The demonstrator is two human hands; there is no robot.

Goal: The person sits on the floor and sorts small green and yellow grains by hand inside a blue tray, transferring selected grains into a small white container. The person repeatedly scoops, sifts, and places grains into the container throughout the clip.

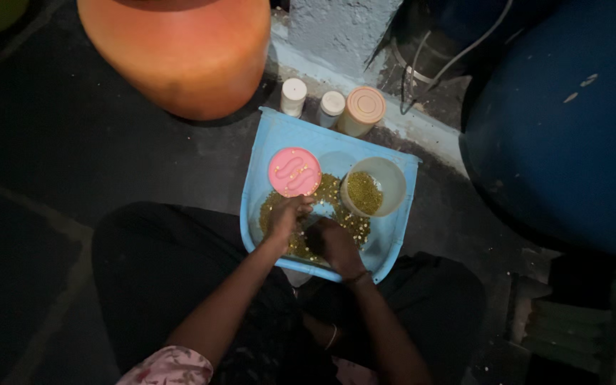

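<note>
- At the bottom of the frame my knees in dark cloth spread to either side, with a patch of pink flowered sleeve at the lower left edge.
- My left hand sits just left of centre, fingers bunched together on the heap of small green-yellow grains; I cannot tell whether any are pinched between them.
- My right hand lies just beside it, palm down and fingers curled into the same heap, a thin band at the wrist. The two hands are close together, almost touching.
- The grains lie spread over the lower half of a light blue tray in the middle of the frame, resting against my lap.
- On the tray above my left hand lies a round pink lid, flat, touching the grains.
- To its right stands an open pale tub with more grains inside.
- Beyond the tray's top edge three small capped jars stand in a row on the dark floor.
- In the upper left sits a big orange pot; a large dark blue drum fills the right side.
</note>
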